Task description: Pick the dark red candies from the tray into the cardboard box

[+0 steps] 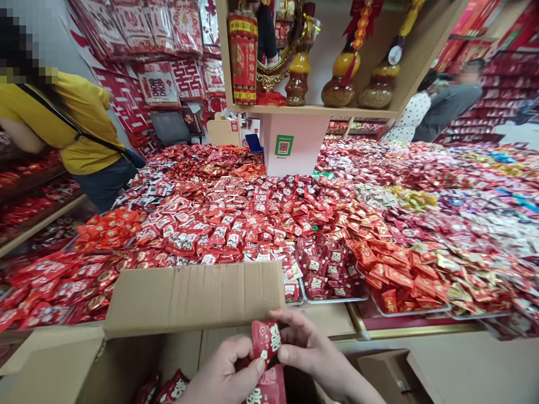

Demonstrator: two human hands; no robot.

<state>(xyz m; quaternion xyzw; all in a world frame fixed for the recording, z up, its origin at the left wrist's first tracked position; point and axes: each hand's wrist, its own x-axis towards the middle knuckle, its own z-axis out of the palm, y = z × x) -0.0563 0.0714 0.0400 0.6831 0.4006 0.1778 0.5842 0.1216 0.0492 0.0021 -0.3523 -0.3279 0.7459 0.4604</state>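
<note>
Over an open cardboard box, both hands meet at a small red candy packet with cream-coloured double-happiness print. My left hand is closed, pinching its lower left part between thumb and finger. On the other side, the thumb and fingers of my right hand close on its right edge. A second red packet shows just below, near the left fingertips; whether a hand holds it I cannot tell. Deeper in the box lie a few dark red packets, partly hidden by my left hand.
Ahead, a wide display of wrapped sweets includes a metal tray of maroon packets and orange-red packets. A pillar carries a shelf with gourd bottles. Another box stands lower right. A person in yellow is at left.
</note>
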